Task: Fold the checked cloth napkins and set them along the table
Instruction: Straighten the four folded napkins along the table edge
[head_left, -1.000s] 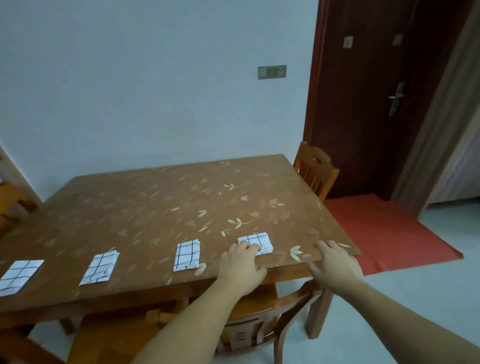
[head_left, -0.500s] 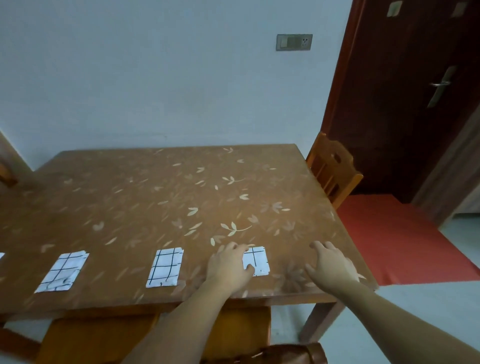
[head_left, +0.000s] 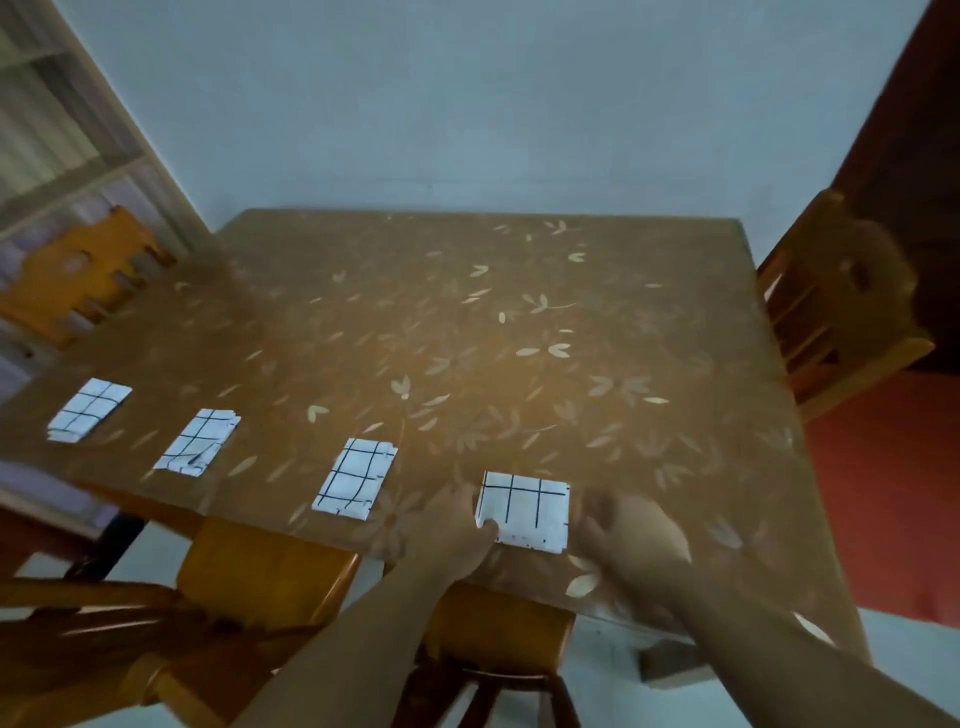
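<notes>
The table (head_left: 519, 322) stretches ahead of both hands, its leaf-patterned top carrying a row of four folded checked napkins along the near edge, and no unfolded cloth shows anywhere in view, so the task looks close to finished, with perhaps only a last squaring-up of the nearest piece left to do. Wooden chairs stand at the far left (head_left: 88, 270) and far right (head_left: 831, 312) of the hands, and another chair (head_left: 270, 582) is tucked in just below them. Three napkins lie off to the left of the left hand: the third napkin (head_left: 355, 478) near it, the second napkin (head_left: 198, 441) further along, and the first napkin (head_left: 89, 410) well apart at the end. The fourth napkin (head_left: 524, 512) lies flat between the two hands. The left hand (head_left: 457, 535) rests at its left edge with fingers bent, the tips touching the near-left corner; whether they pinch it cannot be told through the blur. The right hand (head_left: 634, 535) sits just beside the napkin's right edge, fingers loosely spread and holding nothing, smeared by motion.
</notes>
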